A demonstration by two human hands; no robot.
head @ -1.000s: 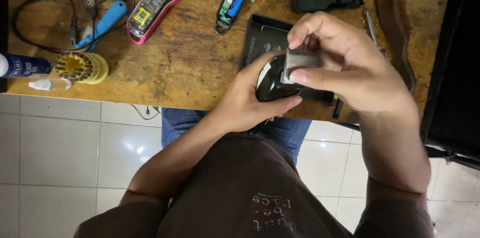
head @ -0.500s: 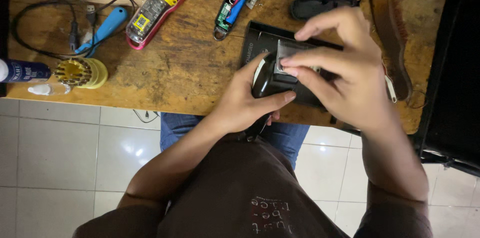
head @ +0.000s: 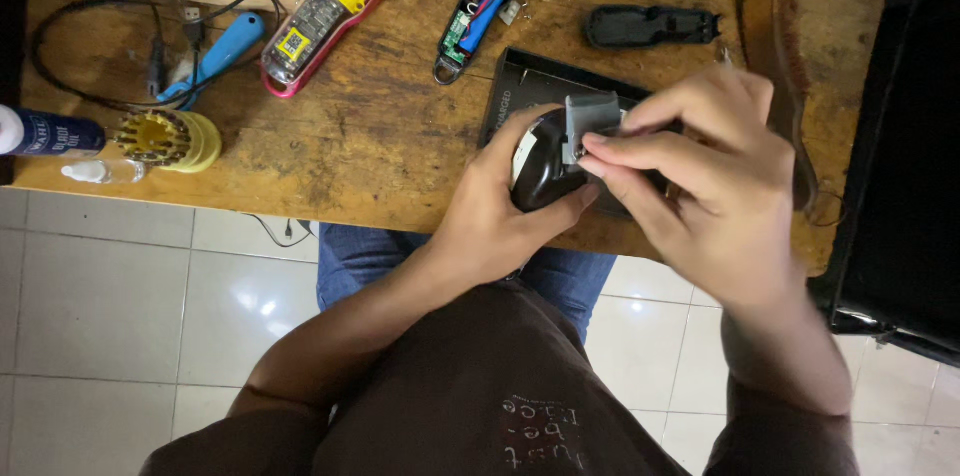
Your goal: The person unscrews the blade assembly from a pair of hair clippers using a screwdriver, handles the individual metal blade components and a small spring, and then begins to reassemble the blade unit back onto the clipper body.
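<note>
My left hand wraps around the rounded black body of a hair clipper above the table's near edge. My right hand pinches a small grey metal piece at the clipper's top end with thumb and fingers. Both hands hover over a flat black tray on the worn wooden table. Most of the clipper is hidden by my fingers.
On the table lie a red and yellow clipper shell, an opened black clipper with blue battery, a black cover, a blue tool with black cable, a yellow guard comb, a small bottle, a wooden brush. A black chair stands at right.
Both hands shifted slightly with the clipper over the black tray. My right hand's grip moved on the grey piece, which now stands up at the clipper's top.
</note>
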